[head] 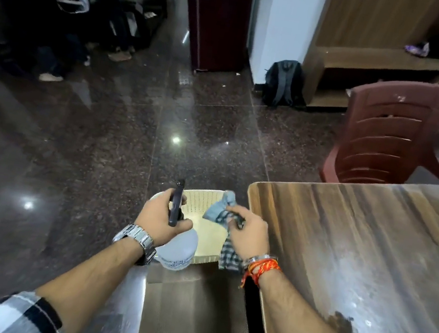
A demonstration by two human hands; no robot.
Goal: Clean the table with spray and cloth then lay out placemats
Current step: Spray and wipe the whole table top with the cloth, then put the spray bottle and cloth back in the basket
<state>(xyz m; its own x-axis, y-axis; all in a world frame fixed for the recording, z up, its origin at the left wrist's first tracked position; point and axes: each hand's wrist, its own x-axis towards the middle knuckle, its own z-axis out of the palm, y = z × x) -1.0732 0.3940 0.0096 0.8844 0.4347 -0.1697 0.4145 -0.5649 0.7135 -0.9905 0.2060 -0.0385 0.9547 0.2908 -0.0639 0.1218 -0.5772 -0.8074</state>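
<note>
My left hand [162, 217] grips the dark trigger head of a translucent white spray bottle [178, 252], which hangs below my fist. My right hand [248, 235] is closed on a blue-grey checked cloth [220, 208]; one end bunches above my fingers and the other dangles under my wrist. Both hands hover left of the wooden table [370, 264], over a beige woven placemat [205, 210] that lies on a dark stool or seat [193, 313] beside the table's near left corner. The tabletop looks streaked and shiny.
A maroon plastic chair [389, 136] stands at the table's far side. A grey backpack [283, 82] leans against the white wall, near a wooden shelf unit [375, 61]. People's legs and bags [71, 0] crowd the far left. Dark polished floor spreads ahead.
</note>
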